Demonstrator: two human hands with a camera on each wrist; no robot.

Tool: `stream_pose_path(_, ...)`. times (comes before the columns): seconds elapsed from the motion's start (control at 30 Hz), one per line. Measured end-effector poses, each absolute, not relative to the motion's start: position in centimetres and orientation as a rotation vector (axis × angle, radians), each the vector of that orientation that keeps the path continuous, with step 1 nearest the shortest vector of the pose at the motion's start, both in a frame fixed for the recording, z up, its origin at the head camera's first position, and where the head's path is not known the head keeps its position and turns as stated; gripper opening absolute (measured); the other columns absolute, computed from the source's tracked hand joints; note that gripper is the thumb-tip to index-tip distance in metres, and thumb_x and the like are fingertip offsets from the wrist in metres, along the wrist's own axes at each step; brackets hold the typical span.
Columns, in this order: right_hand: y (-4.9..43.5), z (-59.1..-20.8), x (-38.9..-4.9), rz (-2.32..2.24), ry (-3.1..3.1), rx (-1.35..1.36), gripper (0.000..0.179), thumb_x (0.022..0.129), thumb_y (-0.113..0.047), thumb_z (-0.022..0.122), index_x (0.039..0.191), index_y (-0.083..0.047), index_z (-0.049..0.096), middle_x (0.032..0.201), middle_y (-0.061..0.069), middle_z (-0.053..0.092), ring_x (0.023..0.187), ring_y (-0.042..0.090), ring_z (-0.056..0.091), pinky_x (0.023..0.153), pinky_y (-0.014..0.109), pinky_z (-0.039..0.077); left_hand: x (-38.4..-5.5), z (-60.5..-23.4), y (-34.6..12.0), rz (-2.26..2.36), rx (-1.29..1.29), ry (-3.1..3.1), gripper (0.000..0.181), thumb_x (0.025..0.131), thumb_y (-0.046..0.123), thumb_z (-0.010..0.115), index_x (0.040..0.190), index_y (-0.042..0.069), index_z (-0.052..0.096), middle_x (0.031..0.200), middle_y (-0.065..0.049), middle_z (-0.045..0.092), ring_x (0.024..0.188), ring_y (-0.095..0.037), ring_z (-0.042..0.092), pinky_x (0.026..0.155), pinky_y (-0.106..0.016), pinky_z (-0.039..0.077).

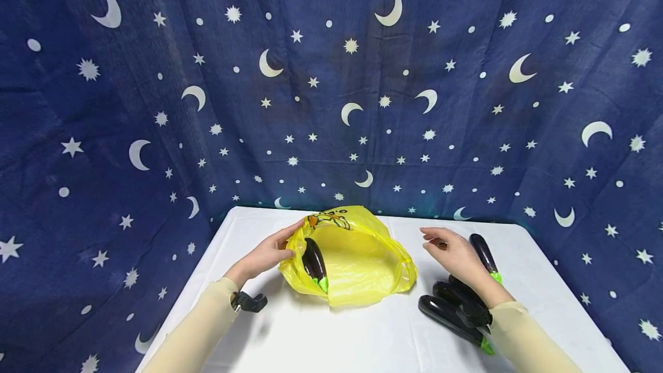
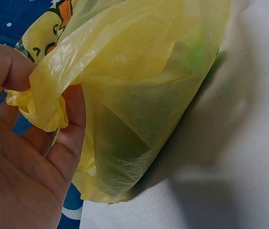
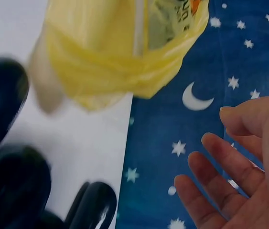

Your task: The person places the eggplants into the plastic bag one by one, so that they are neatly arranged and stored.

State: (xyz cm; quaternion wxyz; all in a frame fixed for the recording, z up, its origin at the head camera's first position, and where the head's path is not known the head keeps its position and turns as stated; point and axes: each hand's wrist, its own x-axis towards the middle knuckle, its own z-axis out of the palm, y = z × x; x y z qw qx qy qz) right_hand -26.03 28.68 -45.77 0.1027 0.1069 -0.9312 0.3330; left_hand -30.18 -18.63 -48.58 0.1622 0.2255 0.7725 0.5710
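A yellow plastic bag (image 1: 362, 269) lies on the table with its mouth spread toward me. My left hand (image 1: 269, 255) pinches the bag's left edge; in the left wrist view a bunched handle (image 2: 48, 105) sits between thumb and fingers. Inside the bag, at its left side, rests a dark eggplant (image 1: 313, 259) with a green stem end. My right hand (image 1: 456, 252) hovers right of the bag with fingers loosely bent and nothing in them. Below and beside it lie several more eggplants (image 1: 448, 318), partly hidden by the wrist; one eggplant (image 1: 483, 251) lies apart behind them.
A white cloth covers the table (image 1: 311, 344). Behind it and at both sides hangs a dark blue curtain (image 1: 331, 73) with moons and stars. Dark wrist cameras (image 1: 251, 303) are strapped to both wrists.
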Motion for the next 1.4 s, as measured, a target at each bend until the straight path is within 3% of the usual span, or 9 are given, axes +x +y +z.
stream_pose_path(0.33, 33.8, -47.5, -26.5, 0.739, -2.831, 0.248, 0.046, 0.098, -0.021, 0.065, 0.140, -0.005, 0.061, 0.122, 0.019, 0.068, 0.109, 0.041, 0.065, 0.087, 0.058, 0.051, -30.2, -48.6, -18.8, 1.637, 0.650, 2.202, 0.080, 0.095, -0.001, 0.059, 0.162, 0.032, 0.032, 0.166, 0.009, 0.026, 0.148, -0.020, 0.032, 0.114, -0.040, 0.035)
stream_pose_path(0.67, 39.0, -49.6, -27.0, 0.556, -2.894, 0.108, 0.046, 0.094, -0.019, 0.065, 0.135, 0.002, 0.061, 0.116, 0.024, 0.067, 0.108, 0.046, 0.062, 0.085, 0.063, 0.047, -30.1, -48.8, -18.9, 1.620, 0.641, 2.221, 0.080, 0.093, -0.001, 0.060, 0.161, 0.032, 0.034, 0.166, 0.008, 0.027, 0.147, -0.019, 0.032, 0.114, -0.040, 0.033)
stream_pose_path(0.87, 40.5, -50.0, -26.9, 0.523, -2.933, 0.020, 0.050, 0.092, -0.019, 0.062, 0.136, 0.004, 0.057, 0.121, 0.030, 0.063, 0.109, 0.051, 0.060, 0.083, 0.064, 0.048, -30.2, -49.0, -19.0, 1.626, 0.646, 2.218, 0.079, 0.094, 0.000, 0.060, 0.161, 0.032, 0.034, 0.166, 0.008, 0.027, 0.148, -0.018, 0.031, 0.113, -0.038, 0.033)
stream_pose_path(1.4, 44.0, -49.9, -27.9, 0.929, -3.075, -0.066, 0.082, 0.093, -0.028, 0.071, 0.145, 0.021, 0.030, 0.130, 0.051, 0.044, 0.117, 0.065, 0.048, 0.093, 0.070, 0.042, -30.0, -48.8, -18.7, 1.619, 0.642, 2.218, 0.079, 0.094, 0.000, 0.060, 0.161, 0.032, 0.033, 0.166, 0.009, 0.026, 0.148, -0.019, 0.032, 0.113, -0.039, 0.034)
